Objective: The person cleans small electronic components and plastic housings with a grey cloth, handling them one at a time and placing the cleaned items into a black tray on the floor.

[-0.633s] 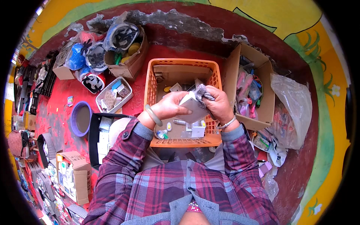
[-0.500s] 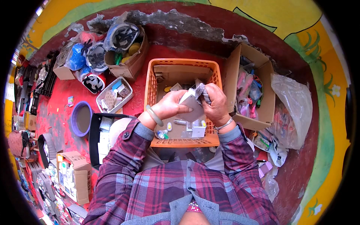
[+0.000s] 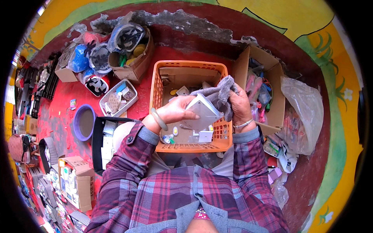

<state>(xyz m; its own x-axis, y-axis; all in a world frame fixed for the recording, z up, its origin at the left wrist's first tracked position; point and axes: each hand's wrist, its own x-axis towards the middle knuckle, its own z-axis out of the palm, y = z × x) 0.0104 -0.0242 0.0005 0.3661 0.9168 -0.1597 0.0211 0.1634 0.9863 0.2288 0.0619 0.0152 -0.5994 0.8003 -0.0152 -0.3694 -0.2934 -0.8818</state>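
Note:
Over an orange plastic basket (image 3: 155, 95), my left hand (image 3: 176, 110) grips a flat white square panel (image 3: 201, 112), thumb on its face. My right hand (image 3: 239, 105) holds a grey cloth (image 3: 224, 91), which hangs over the panel's far edge and right side. Down in the basket lie a small white and yellow oval piece (image 3: 175, 131), a white square switch plate (image 3: 206, 136) and a little bundle of blue and green bits (image 3: 168, 138). The panel and my hands hide part of the basket's middle.
Right of the basket stands a cardboard box (image 3: 274, 79) of colourful items, with a clear plastic bag (image 3: 303, 112) beside it. To the left are a white basket (image 3: 132, 101), a purple basin (image 3: 84, 122) and a black box (image 3: 101, 143). Bagged helmets (image 3: 101, 58) lie farther back.
My right hand has moved right and slightly nearer, and the bunched cloth has spread out into view. The panel has tilted to show more of its edge; my left hand stays nearly in place.

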